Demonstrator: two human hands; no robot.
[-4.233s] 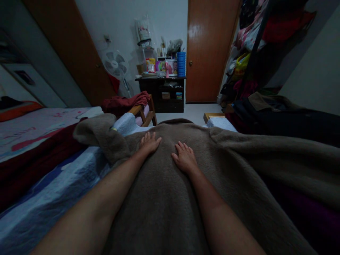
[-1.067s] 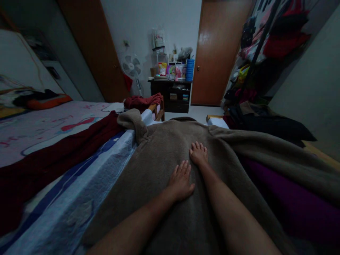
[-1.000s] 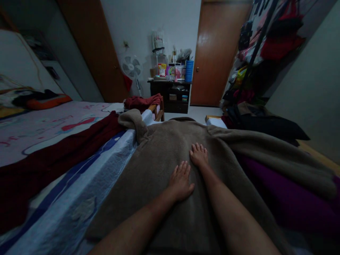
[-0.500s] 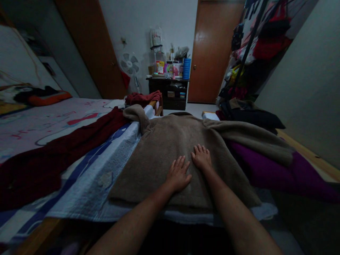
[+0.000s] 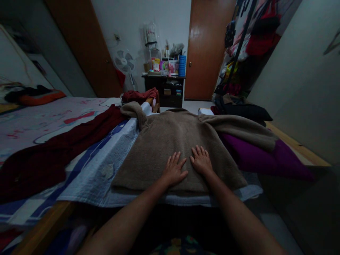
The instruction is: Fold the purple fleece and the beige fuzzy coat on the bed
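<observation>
A brown fleecy garment [image 5: 156,148] lies spread out in front of me, its two sleeves stretched to the left and right. On its lower middle part rests my left hand [image 5: 174,170], palm down with the fingers spread. Just to the right, my right hand [image 5: 201,160] lies flat on the same cloth, fingers apart. The hands do not touch each other, and neither holds anything. Beneath the garment is a light blue quilted cloth [image 5: 106,180], which shows along the left side and the front edge.
Dark red clothing [image 5: 58,152] lies on the bed at left. A purple cloth [image 5: 255,156] sits under the right sleeve, with dark folded clothes [image 5: 247,109] behind. Farther back are a fan [image 5: 124,62], a black cabinet [image 5: 163,85] and a wooden door [image 5: 209,49].
The view has shifted slightly, so the room appears farther left and higher. My hands stay flat on the garment, a little farther apart than before.
</observation>
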